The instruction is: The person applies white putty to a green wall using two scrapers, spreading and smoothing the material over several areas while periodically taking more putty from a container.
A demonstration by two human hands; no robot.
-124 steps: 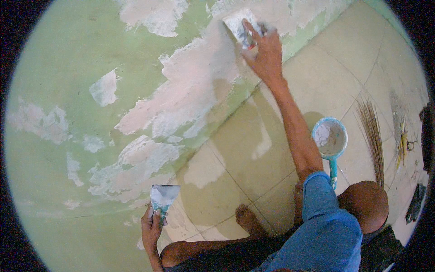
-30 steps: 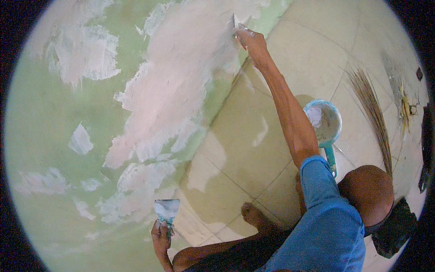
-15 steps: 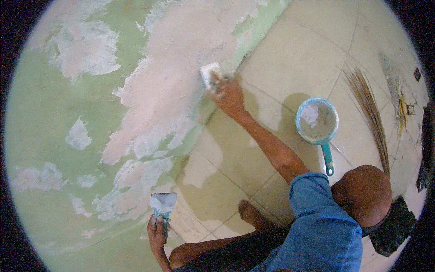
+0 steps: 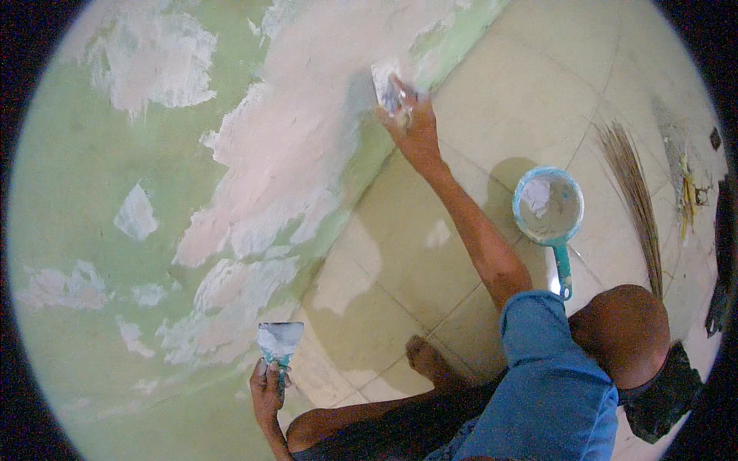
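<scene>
My right hand [image 4: 409, 123] grips a putty-coated flat spreader [image 4: 384, 86] against the pale putty patch [image 4: 284, 146] on the green wall [image 4: 84, 207], close to where it meets the tiled floor; the fingers are slightly blurred. Lower down, my left hand [image 4: 267, 384] holds a putty knife [image 4: 280, 335] with a teal handle, its blade upward and smeared white. Right of my right forearm, a round teal-rimmed pot [image 4: 547, 207] with a long handle holds grey-white putty on the floor.
A bundle of thin broom sticks [image 4: 630, 200] lies on the tiles [image 4: 523, 77] beyond the pot. Yellowish debris [image 4: 684, 200] is at the far right, with dark items at the rim. My bent legs, bare foot [image 4: 427, 357] and a black crumpled thing [image 4: 661, 392] occupy the lower right.
Since half a second ago my right hand has slid upward and rightward along the putty patch with its spreader. My left hand has barely shifted and still holds the putty knife.
</scene>
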